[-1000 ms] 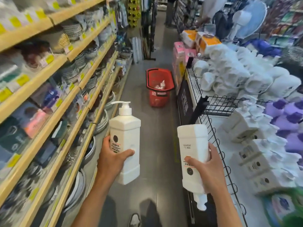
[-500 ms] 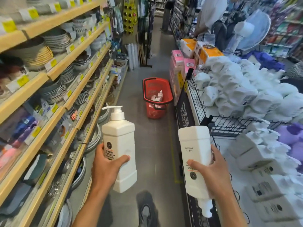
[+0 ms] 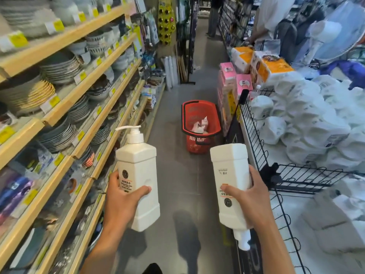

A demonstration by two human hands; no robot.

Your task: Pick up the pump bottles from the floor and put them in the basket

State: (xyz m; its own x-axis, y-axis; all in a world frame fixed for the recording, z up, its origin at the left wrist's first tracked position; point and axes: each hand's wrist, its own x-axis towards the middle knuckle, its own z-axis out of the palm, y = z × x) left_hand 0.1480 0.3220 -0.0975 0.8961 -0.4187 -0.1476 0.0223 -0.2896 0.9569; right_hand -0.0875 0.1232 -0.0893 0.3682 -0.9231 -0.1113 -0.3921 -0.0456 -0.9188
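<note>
My left hand [image 3: 122, 196] grips a white pump bottle [image 3: 141, 167] upright, its pump head on top. My right hand [image 3: 249, 198] grips a second white pump bottle [image 3: 229, 165] upside down, with its pump pointing towards the floor. Both bottles are held at about chest height over the grey aisle floor. Ahead, in the middle of the aisle, stands a red shopping basket [image 3: 215, 123] on the floor. White bottles [image 3: 200, 125] lie inside it.
Wooden shelves [image 3: 65, 107] with plates and bowls line the left side. A black wire bin [image 3: 254, 139] piled with white packs stands on the right, with pink and orange packs beyond it. People [image 3: 270, 16] stand further down the aisle.
The basket is nearer and larger in view than one second ago. Both hands keep the same hold on their bottles.
</note>
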